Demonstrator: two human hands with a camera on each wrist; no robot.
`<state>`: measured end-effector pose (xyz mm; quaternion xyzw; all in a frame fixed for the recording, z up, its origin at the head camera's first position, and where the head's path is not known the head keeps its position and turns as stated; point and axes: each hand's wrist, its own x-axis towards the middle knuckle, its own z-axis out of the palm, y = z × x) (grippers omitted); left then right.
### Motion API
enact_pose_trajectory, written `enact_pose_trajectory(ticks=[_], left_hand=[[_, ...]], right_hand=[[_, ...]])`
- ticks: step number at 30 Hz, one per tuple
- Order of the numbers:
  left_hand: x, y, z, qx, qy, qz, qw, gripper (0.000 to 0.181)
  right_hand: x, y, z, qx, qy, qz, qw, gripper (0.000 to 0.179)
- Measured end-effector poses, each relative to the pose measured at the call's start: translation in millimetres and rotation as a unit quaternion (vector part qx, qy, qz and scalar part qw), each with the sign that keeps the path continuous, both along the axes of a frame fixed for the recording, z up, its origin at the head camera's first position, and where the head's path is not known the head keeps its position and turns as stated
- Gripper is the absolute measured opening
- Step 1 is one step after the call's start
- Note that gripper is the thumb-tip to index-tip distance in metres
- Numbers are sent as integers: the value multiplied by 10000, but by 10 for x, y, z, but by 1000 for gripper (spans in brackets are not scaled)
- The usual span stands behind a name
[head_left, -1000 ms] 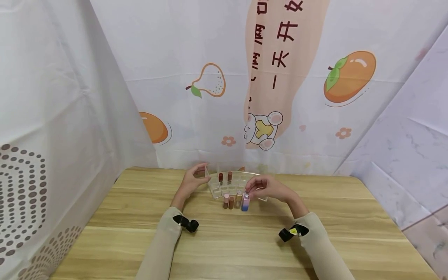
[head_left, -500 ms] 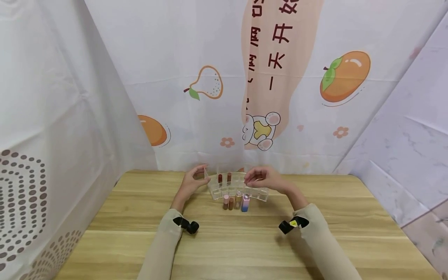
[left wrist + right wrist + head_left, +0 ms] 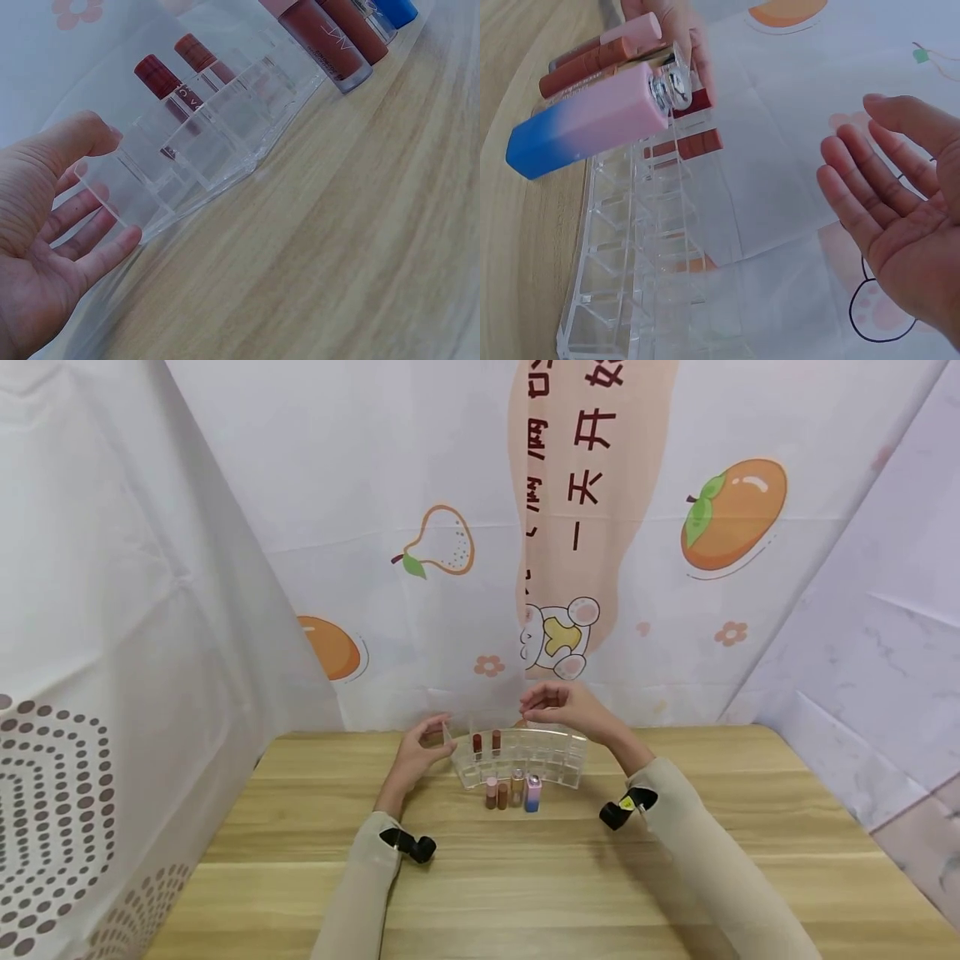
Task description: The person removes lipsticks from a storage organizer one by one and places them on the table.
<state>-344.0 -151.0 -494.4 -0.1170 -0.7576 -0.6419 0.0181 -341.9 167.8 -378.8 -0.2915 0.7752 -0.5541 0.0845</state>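
Note:
A clear stepped acrylic lipstick holder stands at the back of the table. My left hand holds its left end, thumb on one side of the end panel and fingers on the other. A dark red lipstick and a brown one stand in slots on its left part. Lined up before it are a pink-capped lip gloss tube, a brown tube, a gold-topped tube and a pink-to-blue tube. My right hand, fingers relaxed, hovers above the holder's back edge, holding nothing.
Behind the holder hangs a white printed curtain, close to its back. A second white cloth closes off the left side. Wooden tabletop stretches in front of the tubes.
My right hand has risen from beside the pink-to-blue tube, back and up over the holder. That tube stays standing in the row. The left hand keeps its place on the holder.

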Motion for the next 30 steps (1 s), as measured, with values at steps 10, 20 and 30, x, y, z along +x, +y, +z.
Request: enact_pose_trajectory(ticks=[10, 20, 30], left_hand=[[177, -3, 244, 63, -82, -109, 9999, 61], [112, 11, 159, 130, -75, -94, 9998, 61], [-50, 4, -75, 108, 90, 61, 9999, 58]], right_hand=[[-232, -102, -59, -271, -347, 46, 9990, 37], [-343, -182, -180, 239, -312, 239, 9989, 34], [-321, -290, -312, 468, -246, 319, 9981, 34]])
